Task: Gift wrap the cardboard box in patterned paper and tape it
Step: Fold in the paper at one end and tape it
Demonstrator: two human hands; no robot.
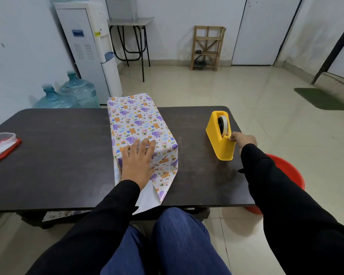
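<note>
Dark wood-grain bench (58,155) seen from above by a seated person, with the box (137,120) lying lengthwise at its middle, already covered in paper (163,167) printed with elephants, bears and rainbows. The left hand (138,159) lies flat on the near end of the box, fingers straight and spread, pressing a folded flap down. Below it a loose tail of paper (149,197) shows its white underside and reaches past the near edge of the bench, not yet folded in. To the right, well apart from the box, stands a yellow tape dispenser (220,143); the right hand (243,139) is at its front cutter, fingertips pinched on what looks like the free end of the tape (223,124). The likely risks: nothing steadies the dispenser, so a sharp pull could tip it or drag it along the bench; a long strip could curl and stick to itself; and if the flat hand lifts or slides while the other reaches across, the flap may spring open and the crease go slack. At the far left edge sits a clear plastic container (2,145) with a red base. A red bucket (286,167) stands on the floor to the right, and water bottles (68,94) and a white water cooler (87,46) stand by the back wall.
</note>
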